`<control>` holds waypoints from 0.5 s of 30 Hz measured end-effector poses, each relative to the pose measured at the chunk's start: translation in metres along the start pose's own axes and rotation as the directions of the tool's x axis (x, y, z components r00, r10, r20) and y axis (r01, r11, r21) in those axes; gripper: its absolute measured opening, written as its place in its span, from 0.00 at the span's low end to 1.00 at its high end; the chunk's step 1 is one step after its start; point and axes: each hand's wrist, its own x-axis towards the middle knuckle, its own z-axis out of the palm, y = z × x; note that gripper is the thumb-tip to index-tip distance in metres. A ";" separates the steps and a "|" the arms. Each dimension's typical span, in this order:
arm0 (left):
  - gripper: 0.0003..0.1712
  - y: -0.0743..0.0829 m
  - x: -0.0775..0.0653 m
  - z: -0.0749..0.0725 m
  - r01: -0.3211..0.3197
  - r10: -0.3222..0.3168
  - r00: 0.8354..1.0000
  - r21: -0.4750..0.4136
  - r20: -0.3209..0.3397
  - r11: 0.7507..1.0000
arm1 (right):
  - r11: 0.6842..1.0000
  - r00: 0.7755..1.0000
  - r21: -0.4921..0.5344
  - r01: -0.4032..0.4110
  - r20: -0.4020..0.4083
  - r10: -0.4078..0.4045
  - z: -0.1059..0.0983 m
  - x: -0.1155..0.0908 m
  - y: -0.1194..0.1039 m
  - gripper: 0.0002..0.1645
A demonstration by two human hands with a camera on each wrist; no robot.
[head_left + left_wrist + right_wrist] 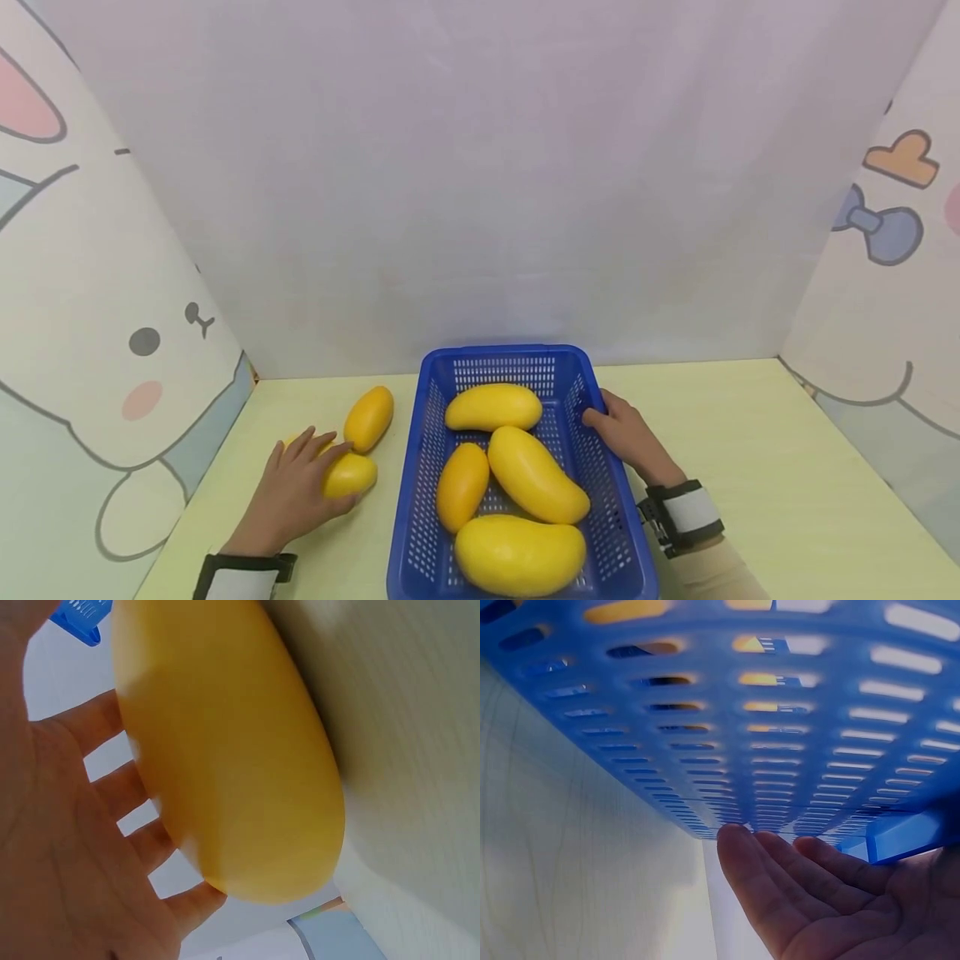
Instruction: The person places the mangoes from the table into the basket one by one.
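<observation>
My left hand (pixel 292 492) lies over a yellow mango (pixel 350 476) on the table, fingers spread and fairly straight across it. In the left wrist view, the mango (pixel 232 750) hides the fingertips, and its underside is close to the tabletop. My right hand (pixel 626 433) grips the right side of a blue plastic basket (pixel 405 508), thumb over the rim and fingers outside. The right wrist view shows those fingers (pixel 780 885) along the slotted wall. Several mangoes lie inside, among them a yellow one (pixel 521 554) and a smaller orange-yellow one (pixel 462 487).
Another orange-yellow mango (pixel 369 418) lies on the table between my left hand and the basket. The pale yellow-green table (pixel 757 467) extends to the right. A whitish curtain (pixel 495 183) stands behind it, with cartoon-printed panels (pixel 97 333) on both sides.
</observation>
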 end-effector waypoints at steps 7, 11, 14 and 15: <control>0.38 -0.001 -0.002 -0.003 0.006 -0.006 1.000 0.005 0.004 1.000 | 1.000 1.000 0.000 0.013 0.003 -0.013 0.000 0.000 0.000 0.24; 0.39 -0.003 -0.004 -0.004 -0.013 0.013 1.000 0.015 0.007 1.000 | 1.000 1.000 -0.001 0.020 0.005 -0.020 -0.001 0.000 0.000 0.24; 0.41 -0.004 -0.004 -0.005 -0.019 0.019 1.000 0.025 0.019 1.000 | 1.000 1.000 0.003 0.021 0.005 -0.021 -0.001 -0.001 -0.001 0.24; 0.42 -0.004 -0.004 -0.005 -0.019 0.018 1.000 0.028 0.025 0.999 | 1.000 1.000 0.001 0.024 0.007 -0.024 -0.001 -0.001 -0.001 0.25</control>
